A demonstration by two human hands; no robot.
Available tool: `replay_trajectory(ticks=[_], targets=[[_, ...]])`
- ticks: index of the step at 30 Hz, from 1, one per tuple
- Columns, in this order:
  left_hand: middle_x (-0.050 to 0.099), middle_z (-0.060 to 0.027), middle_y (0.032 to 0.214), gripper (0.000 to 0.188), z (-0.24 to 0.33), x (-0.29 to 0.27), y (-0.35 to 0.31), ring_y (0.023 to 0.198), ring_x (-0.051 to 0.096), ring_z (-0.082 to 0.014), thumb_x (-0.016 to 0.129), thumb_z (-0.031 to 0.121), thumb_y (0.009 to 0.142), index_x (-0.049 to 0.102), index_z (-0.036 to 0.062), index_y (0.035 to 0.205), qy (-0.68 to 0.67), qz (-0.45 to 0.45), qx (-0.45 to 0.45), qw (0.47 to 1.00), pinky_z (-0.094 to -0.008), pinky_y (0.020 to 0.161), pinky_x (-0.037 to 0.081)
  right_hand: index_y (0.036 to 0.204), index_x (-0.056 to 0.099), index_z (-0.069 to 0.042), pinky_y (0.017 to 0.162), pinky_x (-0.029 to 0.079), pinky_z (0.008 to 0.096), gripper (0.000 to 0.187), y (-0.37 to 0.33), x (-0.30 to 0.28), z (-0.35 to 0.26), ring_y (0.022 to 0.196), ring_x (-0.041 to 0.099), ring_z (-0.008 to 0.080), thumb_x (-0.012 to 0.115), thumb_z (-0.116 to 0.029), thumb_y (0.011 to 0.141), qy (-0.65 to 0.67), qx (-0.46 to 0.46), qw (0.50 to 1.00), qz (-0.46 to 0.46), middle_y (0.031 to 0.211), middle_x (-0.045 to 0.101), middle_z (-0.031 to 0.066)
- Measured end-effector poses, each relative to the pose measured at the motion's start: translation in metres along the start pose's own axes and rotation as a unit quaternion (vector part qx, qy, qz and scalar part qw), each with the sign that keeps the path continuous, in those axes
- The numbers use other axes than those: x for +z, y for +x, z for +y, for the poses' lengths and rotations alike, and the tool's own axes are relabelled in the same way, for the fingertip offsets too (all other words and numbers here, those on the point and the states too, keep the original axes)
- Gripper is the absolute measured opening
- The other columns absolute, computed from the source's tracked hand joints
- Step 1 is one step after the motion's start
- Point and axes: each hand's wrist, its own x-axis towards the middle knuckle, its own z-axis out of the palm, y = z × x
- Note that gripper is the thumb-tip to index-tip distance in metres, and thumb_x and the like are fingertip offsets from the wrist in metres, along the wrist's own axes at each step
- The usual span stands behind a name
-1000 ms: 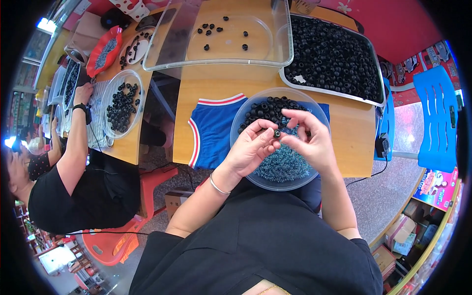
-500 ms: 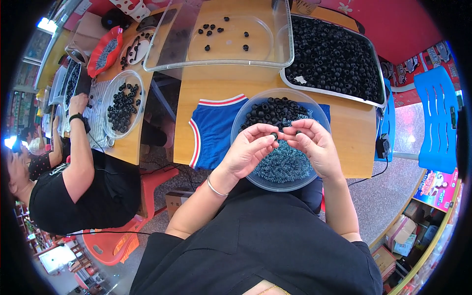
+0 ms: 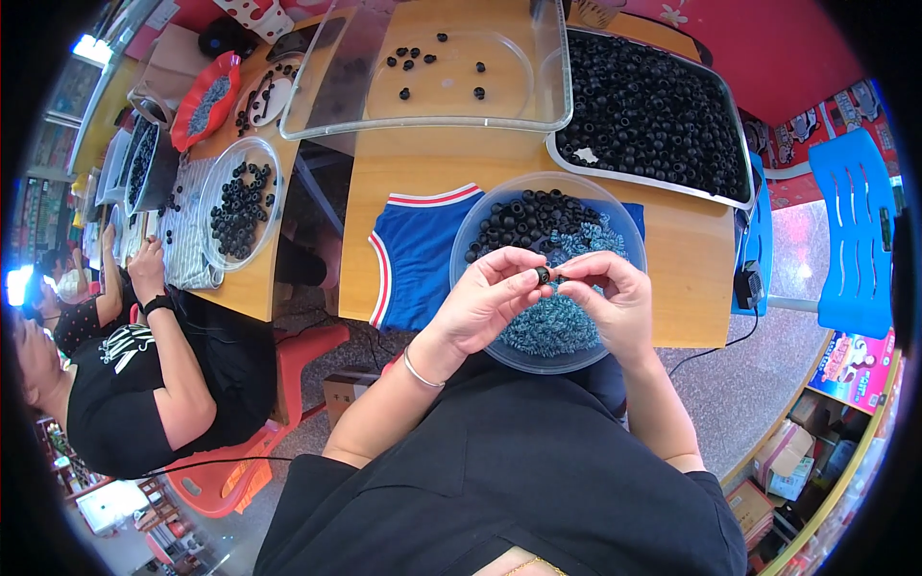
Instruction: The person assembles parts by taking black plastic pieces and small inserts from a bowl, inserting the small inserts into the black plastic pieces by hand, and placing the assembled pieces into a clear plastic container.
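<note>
From my station I see the left hand (image 3: 485,302) pinching a black bead (image 3: 544,276) over the bowl (image 3: 463,223). The right hand's (image 3: 619,298) fingertips meet just beside it; whether they grip anything, I can't tell. An off-centre push could, I judge, pop the bead out, losing it among the loose beads (image 3: 519,223) or blue pieces (image 3: 552,326) below.

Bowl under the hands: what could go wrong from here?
The small black bead pinched in the left hand's fingertips could slip and drop among the loose beads.

Those beads and the blue pieces share the bowl with no divider visible, so they might mix.

The bowl reaches past the table's near edge; a bump might tip it.
</note>
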Motion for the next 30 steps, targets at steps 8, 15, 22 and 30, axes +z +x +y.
replay_trajectory(ticks=[8, 15, 22, 30], targets=[[0.064, -0.0065, 0.097, 0.014, -0.002, 0.001, 0.001, 0.089, 0.065, -0.0142, 0.063, 0.002, 0.088, 0.059, 0.0031, 0.101, -0.006, 0.002, 0.005, 1.0, -0.0233, 0.079, 0.055, 0.085, 0.07, -0.005, 0.061, 0.048, 0.0219, 0.017, 0.003, 0.004, 0.0, 0.073, 0.061, 0.011, 0.078, -0.001, 0.07, -0.157, -0.13, 0.979, 0.012, 0.083, 0.066, 0.0051], [0.064, -0.0057, 0.096, 0.014, -0.002, 0.001, 0.0, 0.087, 0.064, -0.014, 0.064, 0.003, 0.088, 0.061, 0.0028, 0.102, 0.005, 0.015, 0.005, 1.0, -0.0247, 0.078, 0.054, 0.081, 0.07, -0.005, 0.059, 0.049, 0.0236, 0.018, 0.003, 0.007, -0.003, 0.072, 0.061, 0.0125, 0.079, -0.001, 0.067, -0.195, -0.146, 0.97, 0.017, 0.08, 0.066, 0.0051], [0.065, -0.0047, 0.09, 0.011, 0.005, -0.003, -0.001, 0.084, 0.064, -0.0123, 0.064, 0.006, 0.089, 0.063, 0.0016, 0.099, 0.08, 0.029, -0.018, 0.996, -0.0252, 0.076, 0.053, 0.084, 0.068, -0.005, 0.059, 0.047, 0.024, 0.023, 0.006, 0.006, -0.011, 0.069, 0.058, 0.0121, 0.081, -0.005, 0.066, -0.235, -0.109, 0.964, -0.057, 0.078, 0.062, 0.0037], [0.063, -0.0046, 0.081, 0.052, 0.023, -0.004, 0.003, 0.073, 0.06, -0.0093, 0.074, 0.009, 0.08, 0.04, 0.0028, 0.12, 0.213, -0.019, -0.059, 0.975, -0.0226, 0.067, 0.049, 0.093, 0.069, -0.005, 0.058, 0.046, 0.0258, 0.029, 0.006, 0.005, -0.015, 0.067, 0.056, 0.013, 0.081, -0.012, 0.066, -0.324, -0.106, 0.929, -0.147, 0.076, 0.058, 0.0031]])
